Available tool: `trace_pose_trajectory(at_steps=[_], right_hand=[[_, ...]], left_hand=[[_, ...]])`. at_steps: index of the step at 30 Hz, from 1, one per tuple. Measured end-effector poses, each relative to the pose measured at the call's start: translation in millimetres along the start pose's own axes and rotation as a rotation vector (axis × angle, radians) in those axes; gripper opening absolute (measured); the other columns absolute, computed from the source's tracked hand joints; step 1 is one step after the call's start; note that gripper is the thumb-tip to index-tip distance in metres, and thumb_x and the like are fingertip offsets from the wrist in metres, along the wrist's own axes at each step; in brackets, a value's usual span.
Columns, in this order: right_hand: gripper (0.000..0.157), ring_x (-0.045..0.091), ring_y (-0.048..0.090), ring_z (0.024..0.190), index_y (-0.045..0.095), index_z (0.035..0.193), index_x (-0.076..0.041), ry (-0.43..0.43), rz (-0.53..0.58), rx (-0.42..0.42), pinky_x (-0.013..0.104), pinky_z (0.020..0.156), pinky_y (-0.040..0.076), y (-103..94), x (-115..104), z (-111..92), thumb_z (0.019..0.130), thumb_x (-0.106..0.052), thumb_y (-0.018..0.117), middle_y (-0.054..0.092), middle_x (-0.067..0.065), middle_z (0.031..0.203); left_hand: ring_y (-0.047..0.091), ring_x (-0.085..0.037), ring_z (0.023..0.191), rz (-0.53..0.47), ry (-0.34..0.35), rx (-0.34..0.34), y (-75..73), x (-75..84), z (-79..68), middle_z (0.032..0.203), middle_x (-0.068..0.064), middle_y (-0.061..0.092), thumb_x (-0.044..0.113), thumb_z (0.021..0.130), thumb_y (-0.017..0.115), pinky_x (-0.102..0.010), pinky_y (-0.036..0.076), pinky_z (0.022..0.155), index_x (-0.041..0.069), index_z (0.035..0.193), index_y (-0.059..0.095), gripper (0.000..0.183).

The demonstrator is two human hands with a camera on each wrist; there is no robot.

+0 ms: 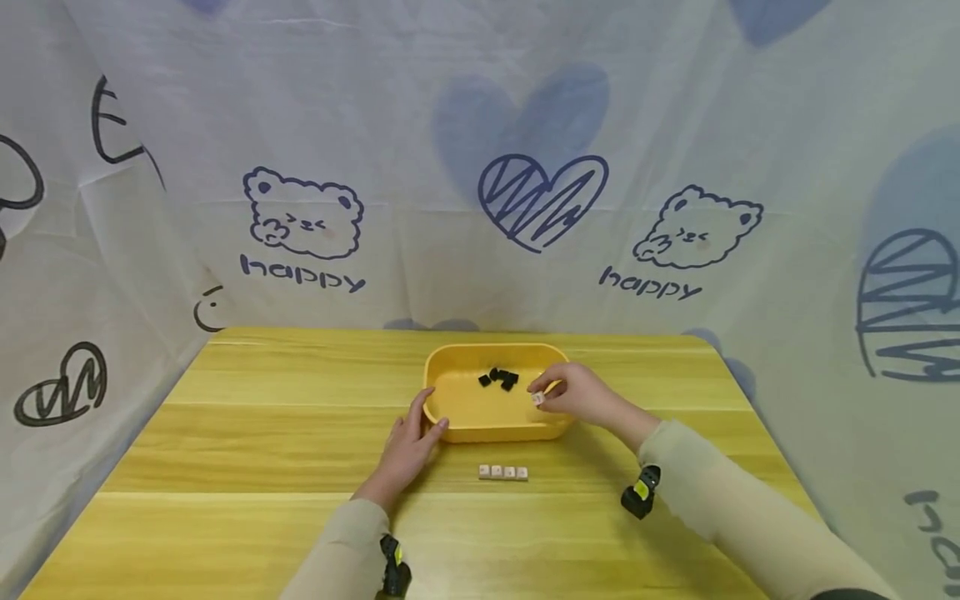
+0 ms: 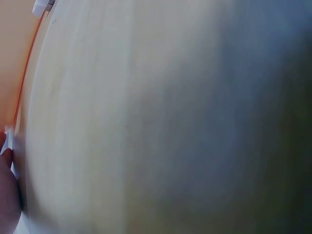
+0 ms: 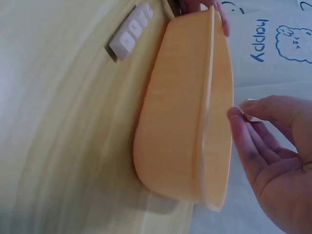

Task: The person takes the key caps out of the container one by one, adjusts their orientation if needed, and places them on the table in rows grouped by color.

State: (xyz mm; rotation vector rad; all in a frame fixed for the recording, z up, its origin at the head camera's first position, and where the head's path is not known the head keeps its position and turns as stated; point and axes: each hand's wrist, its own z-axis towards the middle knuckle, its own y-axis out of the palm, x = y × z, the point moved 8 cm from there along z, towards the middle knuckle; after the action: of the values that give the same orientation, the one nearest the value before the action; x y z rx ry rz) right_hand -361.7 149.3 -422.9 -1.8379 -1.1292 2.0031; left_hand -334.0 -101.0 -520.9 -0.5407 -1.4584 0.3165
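Note:
A yellow plastic basin [image 1: 495, 434] stands on the table. My left hand [image 1: 407, 450] grips its left front corner, thumb at the rim and fingers along the outer wall. Over the basin's right side, my right hand [image 1: 583, 393] pinches a small white keycap [image 1: 537, 399] between thumb and fingertips. The right wrist view shows this right hand [image 3: 273, 141] above the rim, with the keycap partly hidden. Several black keycaps [image 1: 484, 380] lie in a loose group on the basin floor. In front of the basin, several white keycaps [image 1: 497, 472] form a straight row, with characters on their tops.
The wooden table [image 1: 247, 467] extends to both sides and in front of the basin. Behind it hangs a pale cloth [image 1: 420, 242] printed with hearts and bears, which also closes off the left and right sides. A small black device is strapped at each wrist.

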Motion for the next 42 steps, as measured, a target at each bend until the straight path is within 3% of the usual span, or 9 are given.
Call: trace_pose_trajectory(at_steps=[9, 23, 42], right_hand=[[0.019, 0.018, 0.068, 0.082, 0.074, 0.104, 0.002, -0.011, 0.055, 0.023, 0.029, 0.071, 0.057, 4.9, 3, -20, 0.085, -0.002, 0.074, 0.072, 0.008, 0.094], [0.019, 0.017, 0.068, 0.080, 0.073, 0.099, 0.000, -0.065, 0.078, -0.026, 0.025, 0.072, 0.056, 39.2, 19, -53, 0.081, -0.002, 0.077, 0.072, 0.006, 0.088], [0.015, 0.013, 0.058, 0.069, 0.071, 0.085, -0.003, -0.001, 0.019, 0.008, 0.025, 0.060, 0.052, 66.4, 45, -58, 0.074, 0.002, 0.080, 0.062, -0.002, 0.075]], left_hand=[[0.018, -0.053, 0.139, 0.009, 0.020, 0.008, -4.4, 3.1, -0.6, 0.156, -0.020, 0.027, 0.040, 0.102, 0.050, -0.063, 0.004, 0.112, 0.021, 0.154, 0.022, 0.062], [0.025, -0.049, 0.138, 0.015, 0.048, 0.017, -3.8, 7.2, -1.0, 0.155, -0.020, 0.028, 0.041, 0.102, 0.050, -0.063, 0.003, 0.112, 0.018, 0.153, 0.024, 0.062], [0.032, -0.044, 0.137, 0.007, 0.065, 0.009, -1.3, 7.4, 0.0, 0.154, -0.022, 0.029, 0.038, 0.102, 0.050, -0.059, 0.003, 0.114, 0.014, 0.153, 0.023, 0.063]])
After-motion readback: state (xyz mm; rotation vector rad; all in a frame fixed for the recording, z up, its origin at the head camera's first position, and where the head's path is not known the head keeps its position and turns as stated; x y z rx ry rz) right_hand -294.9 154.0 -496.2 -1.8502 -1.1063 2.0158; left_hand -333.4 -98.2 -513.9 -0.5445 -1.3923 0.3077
